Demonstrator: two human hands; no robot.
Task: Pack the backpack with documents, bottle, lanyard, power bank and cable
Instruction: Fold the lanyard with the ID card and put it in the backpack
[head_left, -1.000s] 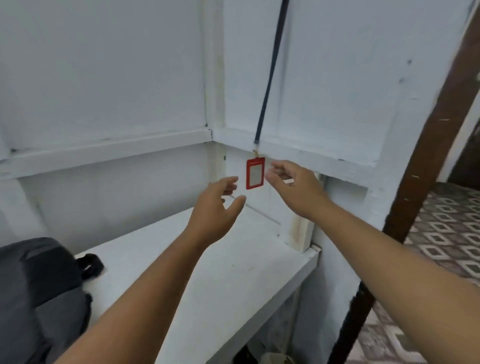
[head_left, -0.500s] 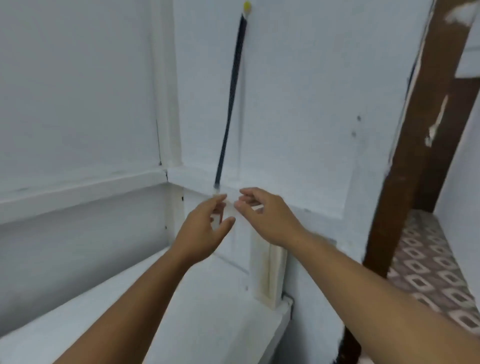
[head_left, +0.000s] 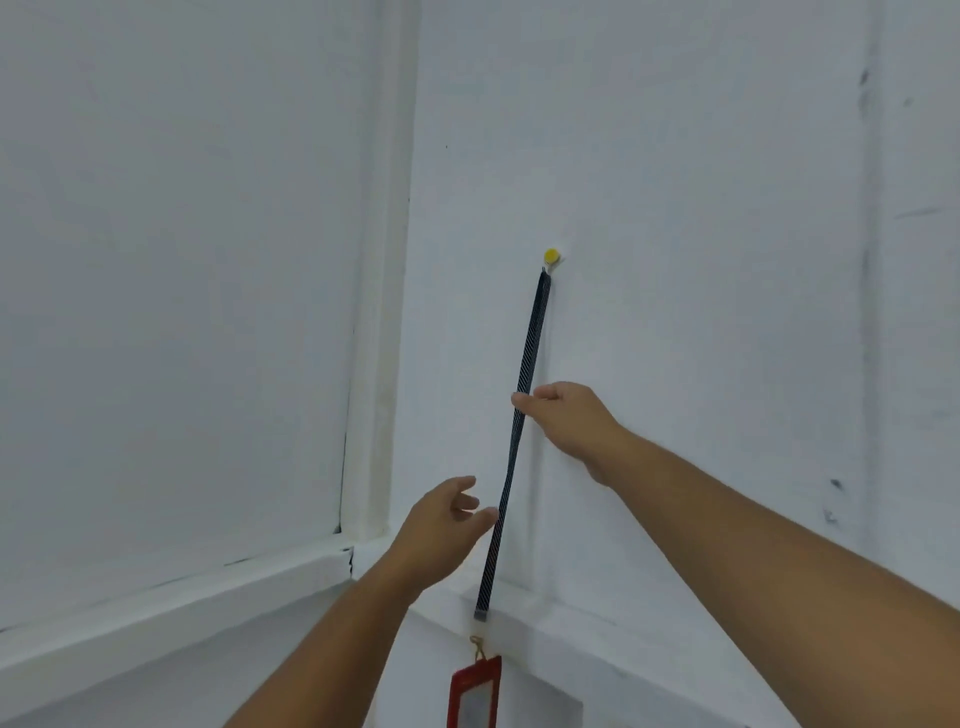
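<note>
The lanyard (head_left: 524, 415) hangs from a yellow wall pin (head_left: 551, 255); the right hand (head_left: 566, 421) pinches its strap midway; the left hand (head_left: 441, 525) hovers released beside it; best lift the loop up off the pin, not tug downward.

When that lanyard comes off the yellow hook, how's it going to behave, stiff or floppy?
Probably floppy: the lanyard is a thin woven strap hanging straight from the yellow hook, already bending slightly where the right hand pinches it. The red badge holder at the bottom will likely swing like a pendulum. It looks light. The open left hand could steady it.
</note>
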